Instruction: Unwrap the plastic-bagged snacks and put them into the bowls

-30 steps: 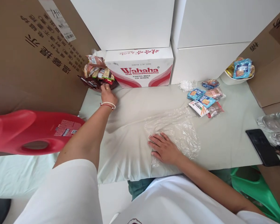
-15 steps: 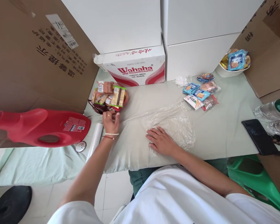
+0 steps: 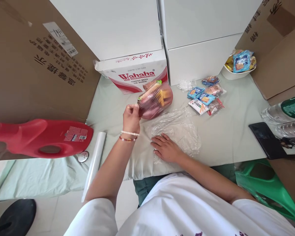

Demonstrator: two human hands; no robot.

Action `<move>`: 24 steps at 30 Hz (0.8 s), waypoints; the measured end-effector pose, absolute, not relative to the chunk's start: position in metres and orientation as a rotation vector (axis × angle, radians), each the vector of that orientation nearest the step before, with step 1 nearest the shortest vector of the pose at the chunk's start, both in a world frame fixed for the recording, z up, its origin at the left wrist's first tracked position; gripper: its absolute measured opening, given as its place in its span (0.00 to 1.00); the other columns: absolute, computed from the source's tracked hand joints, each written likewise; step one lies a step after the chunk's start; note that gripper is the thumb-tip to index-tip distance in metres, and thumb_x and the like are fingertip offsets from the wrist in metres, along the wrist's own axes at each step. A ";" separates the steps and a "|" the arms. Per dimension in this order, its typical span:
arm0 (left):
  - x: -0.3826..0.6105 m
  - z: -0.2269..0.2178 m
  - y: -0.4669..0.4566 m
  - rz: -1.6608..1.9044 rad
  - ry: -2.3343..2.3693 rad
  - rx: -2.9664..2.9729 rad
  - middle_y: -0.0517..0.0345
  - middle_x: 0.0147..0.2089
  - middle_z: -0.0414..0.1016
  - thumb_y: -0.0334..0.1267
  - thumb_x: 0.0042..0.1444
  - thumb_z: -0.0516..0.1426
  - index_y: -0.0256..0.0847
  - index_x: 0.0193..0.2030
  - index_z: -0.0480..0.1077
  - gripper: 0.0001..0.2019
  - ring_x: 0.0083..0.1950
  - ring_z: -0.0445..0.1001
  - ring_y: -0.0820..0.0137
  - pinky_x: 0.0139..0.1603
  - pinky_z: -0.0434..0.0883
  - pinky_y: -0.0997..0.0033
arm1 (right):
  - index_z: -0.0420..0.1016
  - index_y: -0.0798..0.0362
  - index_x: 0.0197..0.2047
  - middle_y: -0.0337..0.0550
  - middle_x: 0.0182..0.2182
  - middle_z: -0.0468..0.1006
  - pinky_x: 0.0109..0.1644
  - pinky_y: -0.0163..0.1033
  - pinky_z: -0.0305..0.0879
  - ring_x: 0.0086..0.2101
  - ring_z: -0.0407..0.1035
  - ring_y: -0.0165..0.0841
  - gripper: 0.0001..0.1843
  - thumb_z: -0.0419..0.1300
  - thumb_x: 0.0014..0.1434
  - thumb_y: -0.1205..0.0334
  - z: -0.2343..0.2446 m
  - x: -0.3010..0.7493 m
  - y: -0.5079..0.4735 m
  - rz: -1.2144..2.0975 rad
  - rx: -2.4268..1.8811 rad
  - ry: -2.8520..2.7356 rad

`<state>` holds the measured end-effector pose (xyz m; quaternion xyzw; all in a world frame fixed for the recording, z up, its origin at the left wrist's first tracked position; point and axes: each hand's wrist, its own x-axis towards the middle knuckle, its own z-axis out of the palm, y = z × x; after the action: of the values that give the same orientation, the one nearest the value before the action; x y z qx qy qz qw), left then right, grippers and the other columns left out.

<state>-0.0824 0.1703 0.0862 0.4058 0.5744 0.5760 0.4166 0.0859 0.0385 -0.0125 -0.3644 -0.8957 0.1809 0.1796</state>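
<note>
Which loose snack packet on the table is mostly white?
The flat rectangular white packet printed with orange sticks, nearest the right hand; its neighbours are bright-blue packets and a clear-and-red packet.

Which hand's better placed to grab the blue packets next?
Right, probably: the right hand lies flat on the clear plastic, apparently gripping nothing, with the blue packets ahead; the left hand holds the snack bowl.

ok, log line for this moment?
left hand: holding bowl of snacks | right hand: resting on plastic | packets: beyond plastic, to right
</note>
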 end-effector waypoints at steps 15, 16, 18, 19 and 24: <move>-0.090 0.115 0.184 1.080 0.907 0.301 0.58 0.32 0.76 0.33 0.73 0.50 0.37 0.39 0.72 0.12 0.23 0.65 0.80 0.18 0.59 0.84 | 0.72 0.52 0.67 0.50 0.69 0.70 0.78 0.56 0.46 0.69 0.59 0.41 0.22 0.55 0.74 0.56 -0.015 0.086 0.039 0.513 -1.039 -2.532; -0.093 0.119 0.177 1.106 0.895 0.305 0.57 0.33 0.76 0.33 0.73 0.50 0.37 0.39 0.72 0.12 0.25 0.67 0.80 0.19 0.60 0.84 | 0.72 0.52 0.67 0.50 0.69 0.70 0.78 0.56 0.46 0.69 0.58 0.41 0.23 0.55 0.74 0.56 -0.015 0.086 0.039 0.516 -1.040 -2.530; -0.105 0.130 0.160 1.187 0.875 0.325 0.57 0.34 0.76 0.32 0.72 0.50 0.37 0.38 0.72 0.12 0.28 0.70 0.79 0.20 0.61 0.86 | 0.72 0.52 0.67 0.50 0.69 0.70 0.78 0.56 0.46 0.69 0.58 0.41 0.22 0.55 0.74 0.56 -0.015 0.086 0.039 0.519 -1.041 -2.528; -0.112 0.135 0.150 1.244 0.874 0.340 0.58 0.33 0.75 0.31 0.71 0.52 0.38 0.37 0.71 0.11 0.30 0.71 0.79 0.21 0.61 0.86 | 0.73 0.52 0.67 0.50 0.69 0.70 0.78 0.56 0.46 0.69 0.58 0.41 0.22 0.54 0.74 0.56 -0.015 0.086 0.039 0.518 -1.039 -2.528; -0.146 0.152 0.098 1.659 1.042 0.653 0.64 0.30 0.68 0.40 0.63 0.64 0.41 0.33 0.66 0.12 0.32 0.68 0.76 0.24 0.62 0.82 | 0.73 0.52 0.66 0.49 0.69 0.70 0.78 0.56 0.46 0.69 0.59 0.41 0.22 0.54 0.75 0.56 -0.014 0.087 0.039 0.514 -1.032 -2.530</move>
<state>-0.1456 0.0976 0.1517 0.2715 0.4332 0.6899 0.5126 0.0869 0.0393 -0.0142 -0.3651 -0.8952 0.1818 0.1795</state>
